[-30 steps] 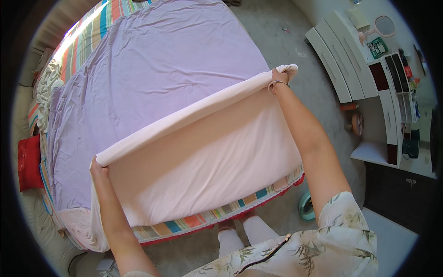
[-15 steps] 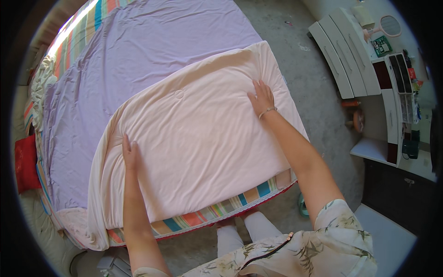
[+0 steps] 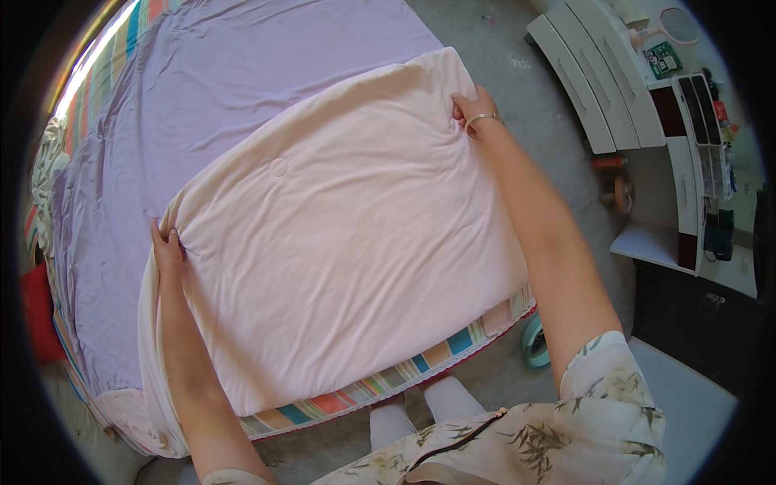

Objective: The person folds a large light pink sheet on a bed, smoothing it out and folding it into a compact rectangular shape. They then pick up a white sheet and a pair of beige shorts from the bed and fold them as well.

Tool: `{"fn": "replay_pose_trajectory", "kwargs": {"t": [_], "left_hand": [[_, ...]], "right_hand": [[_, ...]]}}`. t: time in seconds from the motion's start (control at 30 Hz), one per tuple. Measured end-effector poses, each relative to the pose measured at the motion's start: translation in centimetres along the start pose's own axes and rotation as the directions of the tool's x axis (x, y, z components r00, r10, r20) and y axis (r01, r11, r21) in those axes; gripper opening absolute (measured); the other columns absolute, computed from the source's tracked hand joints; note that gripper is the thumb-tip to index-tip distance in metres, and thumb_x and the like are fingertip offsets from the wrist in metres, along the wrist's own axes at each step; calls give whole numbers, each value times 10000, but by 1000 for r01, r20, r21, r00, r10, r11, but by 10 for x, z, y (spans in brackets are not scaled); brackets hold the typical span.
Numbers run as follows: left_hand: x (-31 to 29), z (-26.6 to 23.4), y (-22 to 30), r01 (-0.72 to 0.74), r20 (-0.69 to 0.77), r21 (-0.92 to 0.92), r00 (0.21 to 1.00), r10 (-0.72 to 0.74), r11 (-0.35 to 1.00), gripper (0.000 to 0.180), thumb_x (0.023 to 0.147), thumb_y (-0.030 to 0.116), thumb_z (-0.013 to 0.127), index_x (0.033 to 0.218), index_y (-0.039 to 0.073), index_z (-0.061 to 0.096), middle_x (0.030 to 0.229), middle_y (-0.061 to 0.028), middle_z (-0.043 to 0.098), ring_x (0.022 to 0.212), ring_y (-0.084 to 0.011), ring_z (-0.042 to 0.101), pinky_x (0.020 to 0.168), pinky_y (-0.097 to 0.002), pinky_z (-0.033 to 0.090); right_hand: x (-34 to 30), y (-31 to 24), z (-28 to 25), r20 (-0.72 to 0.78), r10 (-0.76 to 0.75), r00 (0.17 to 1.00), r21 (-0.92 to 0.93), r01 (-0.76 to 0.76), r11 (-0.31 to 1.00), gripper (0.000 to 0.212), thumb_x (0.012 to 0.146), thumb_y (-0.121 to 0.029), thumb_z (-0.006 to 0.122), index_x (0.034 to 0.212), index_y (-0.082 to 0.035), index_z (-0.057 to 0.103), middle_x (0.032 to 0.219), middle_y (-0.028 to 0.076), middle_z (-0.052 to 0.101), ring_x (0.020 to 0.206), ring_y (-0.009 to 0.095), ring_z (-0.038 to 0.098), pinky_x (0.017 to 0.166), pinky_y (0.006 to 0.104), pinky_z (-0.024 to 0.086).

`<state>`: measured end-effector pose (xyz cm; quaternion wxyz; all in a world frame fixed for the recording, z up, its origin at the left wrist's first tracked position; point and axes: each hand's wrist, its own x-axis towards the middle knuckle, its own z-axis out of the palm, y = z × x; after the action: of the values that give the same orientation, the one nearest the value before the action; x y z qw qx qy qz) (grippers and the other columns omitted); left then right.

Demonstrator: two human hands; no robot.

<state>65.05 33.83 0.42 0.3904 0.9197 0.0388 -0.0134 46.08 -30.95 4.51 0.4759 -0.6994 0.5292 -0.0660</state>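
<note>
A pale pink quilt [image 3: 347, 234] lies folded over the near part of the bed, its far edge curving across a lilac sheet [image 3: 267, 73]. At the quilt's left edge my left hand [image 3: 168, 245] is closed, pinching a gathered fold between thumb and fingers. My right hand [image 3: 475, 109], with a bracelet at the wrist, grips the quilt's right edge a little below its far right corner. Creases run across the quilt between the two hands. Along the near side of the bed a striped multicoloured cover [image 3: 356, 394] shows from under the quilt.
White drawers [image 3: 586, 69] and a dressing table [image 3: 685, 194] with a pink hand mirror [image 3: 677, 26] stand to the right, across a strip of grey floor [image 3: 517, 121]. A green slipper [image 3: 534, 343] lies by the bed's near right corner. A red cushion [image 3: 39, 311] sits at the left.
Both hands lay flat on the quilt before. They have moved apart to its left and right edges and closed on the cloth. The quilt has shifted slightly and wrinkled.
</note>
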Motion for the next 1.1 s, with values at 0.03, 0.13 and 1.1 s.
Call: {"fn": "replay_pose_trajectory", "kwargs": {"t": [0.03,0.13,1.1], "left_hand": [[9,0,-12,-76,4,93,997,76,993,405,870,138,514,1248,11,441,888,-106,590,706,-212,544,674,-295,447],[18,0,-29,-52,33,294,998,44,954,285,878,142,503,1117,-14,500,876,-100,606,722,-198,552,670,-280,449],[-240,1,41,-354,205,677,933,296,645,557,878,305,440,1379,103,304,1447,-162,218,1336,-341,176,1059,-495,145]], "right_hand": [[11,0,7,43,-24,999,-83,27,996,472,723,-270,678,1079,7,539,829,161,647,788,306,619,710,386,484],[-1,10,22,-123,-297,947,-287,252,924,344,720,-248,669,945,-1,584,802,171,640,761,328,615,692,406,482],[-183,127,-56,279,-586,761,-762,547,347,607,863,-488,433,1386,-212,295,1443,130,228,1308,333,221,1047,536,100]]}}
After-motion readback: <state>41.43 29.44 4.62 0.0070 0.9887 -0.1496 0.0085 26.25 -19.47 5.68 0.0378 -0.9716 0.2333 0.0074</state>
